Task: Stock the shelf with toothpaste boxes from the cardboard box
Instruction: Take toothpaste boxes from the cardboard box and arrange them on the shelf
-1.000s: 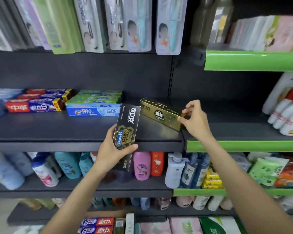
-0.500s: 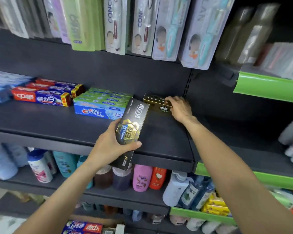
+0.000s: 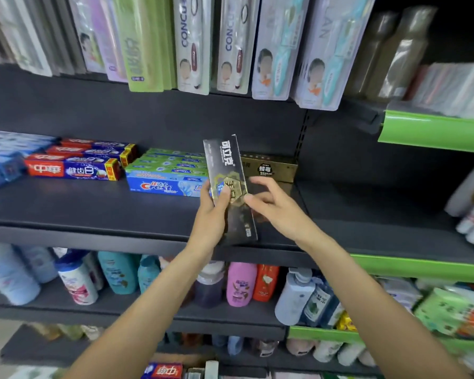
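L hand (image 3: 212, 214) is gripping a black rectangular cardboard toothpaste box w/ gold hexagon print (image 3: 228, 181), thumb across its front face, fingers wrapped behind. R hand (image 3: 271, 205) is coming in beside it, fingers spread and relaxed, index tip touching or nearly touching the box's R edge; can't tell if it's actually pinching yet, so reading it as unclenched.

Box is in the air over the front part of the dark grey metal shelf (image 3: 93, 212), near the shelf's R end, in front of a gold rectangular cardboard toothpaste box (image 3: 271, 166) lying at the back R corner.

Orientation: long axis is running near-vertical, top end tipping slightly L and away, printed face toward camera. Gold box is lying w/ long axis along the back edge.

Step in hand, prob: passing the black box to both hands and laying it down. To do it well: rotate approx a quarter turn so long axis is going parallel to the shelf's front edge, label face out, then slide it back flush against the gold box, w/o nudging the blue Crest cardboard box (image 3: 164, 184) just L.
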`<state>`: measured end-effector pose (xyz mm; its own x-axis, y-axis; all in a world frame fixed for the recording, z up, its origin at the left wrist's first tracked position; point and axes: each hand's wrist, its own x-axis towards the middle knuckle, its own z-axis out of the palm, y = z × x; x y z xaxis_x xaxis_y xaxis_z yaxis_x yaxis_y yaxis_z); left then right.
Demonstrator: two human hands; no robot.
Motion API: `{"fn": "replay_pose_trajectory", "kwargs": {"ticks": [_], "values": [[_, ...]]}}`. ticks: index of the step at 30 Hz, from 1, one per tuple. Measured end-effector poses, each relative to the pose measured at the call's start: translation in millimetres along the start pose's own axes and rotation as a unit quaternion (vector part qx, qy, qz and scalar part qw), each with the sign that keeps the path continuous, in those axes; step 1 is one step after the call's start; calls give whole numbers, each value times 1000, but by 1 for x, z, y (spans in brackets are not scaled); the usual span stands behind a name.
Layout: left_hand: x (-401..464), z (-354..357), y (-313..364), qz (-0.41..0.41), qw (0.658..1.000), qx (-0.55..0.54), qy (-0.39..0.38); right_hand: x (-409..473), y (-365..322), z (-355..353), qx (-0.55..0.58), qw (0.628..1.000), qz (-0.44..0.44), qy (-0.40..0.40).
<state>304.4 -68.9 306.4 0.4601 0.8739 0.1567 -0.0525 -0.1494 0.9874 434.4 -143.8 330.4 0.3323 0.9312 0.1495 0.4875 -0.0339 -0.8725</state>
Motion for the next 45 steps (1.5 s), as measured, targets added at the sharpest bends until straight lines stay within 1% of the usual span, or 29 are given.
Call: {"fn": "replay_pose_trajectory", "kwargs": {"ticks": [1, 3, 4, 5, 6, 7, 8, 9, 10, 11, 12, 13, 15, 18, 20, 22, 24, 27, 30, 33, 36, 38, 39, 40, 42, 44, 45], "values": [[-3, 8, 2, -6, 1000, -26, -3, -1, -2, 0, -17, 1000, -9, 10], [-6, 21, 4, 4, 999, -31, -34, -2, -8, -9, -51, 997, -40, 34], [-6, 22, 3, 26, 998, 6, -59, -2, -10, -19, -72, 995, -53, 36], [-4, 19, 2, 57, 993, 64, -81, -2, -12, -31, -106, 992, -58, 31], [0, 12, -2, 94, 979, 154, -90, 1, -12, -43, -166, 984, -58, 31], [5, 3, -7, 137, 954, 253, -86, 6, -10, -55, -248, 966, -56, 37], [8, -6, -13, 175, 920, 343, -74, 14, -5, -64, -338, 939, -52, 46], [9, -15, -19, 195, 888, 410, -69, 25, 2, -69, -417, 906, -42, 51], [8, -23, -24, 199, 867, 451, -76, 36, 9, -70, -477, 877, -31, 51], [7, -29, -28, 195, 853, 475, -88, 49, 16, -69, -516, 855, -19, 49], [7, -33, -32, 190, 841, 496, -99, 62, 24, -67, -535, 844, -10, 47], [7, -35, -36, 191, 827, 518, -104, 74, 29, -65, -539, 841, -4, 48], [6, -38, -39, 201, 800, 555, -106, 97, 40, -61, -523, 850, -6, 56], [7, -38, -40, 217, 784, 571, -110, 123, 55, -53, -512, 855, -10, 79], [10, -38, -41, 220, 788, 566, -102, 133, 62, -46, -516, 850, -25, 100], [12, -38, -43, 224, 797, 553, -92, 136, 66, -39, -512, 853, -28, 101], [13, -39, -45, 229, 805, 540, -88, 129, 67, -33, -492, 866, -15, 84], [15, -40, -48, 242, 805, 534, -88, 107, 62, -25, -464, 884, -3, 52], [15, -40, -47, 253, 817, 511, -90, 69, 48, -14, -414, 907, -10, 77], [7, -41, -44, 289, 843, 449, -69, 12, 32, 8, -355, 927, -48, 112], [-22, -47, -47, 348, 875, 337, -16, -54, 25, 43, -300, 933, -99, 170], [-46, -58, -59, 389, 883, 262, 10, -94, 30, 72, -267, 939, -111, 187], [-59, -66, -68, 400, 885, 237, 9, -111, 36, 88, -262, 942, -104, 183], [-71, -75, -81, 398, 890, 221, -3, -127, 44, 104, -263, 945, -90, 172], [-94, -99, -115, 356, 907, 215, -58, -151, 66, 140, -273, 951, -51, 139], [-112, -128, -157, 264, 920, 252, -139, -169, 91, 178, -287, 953, 2, 98], [-120, -143, -181, 203, 918, 286, -184, -176, 104, 197, -289, 954, 36, 70]]}}
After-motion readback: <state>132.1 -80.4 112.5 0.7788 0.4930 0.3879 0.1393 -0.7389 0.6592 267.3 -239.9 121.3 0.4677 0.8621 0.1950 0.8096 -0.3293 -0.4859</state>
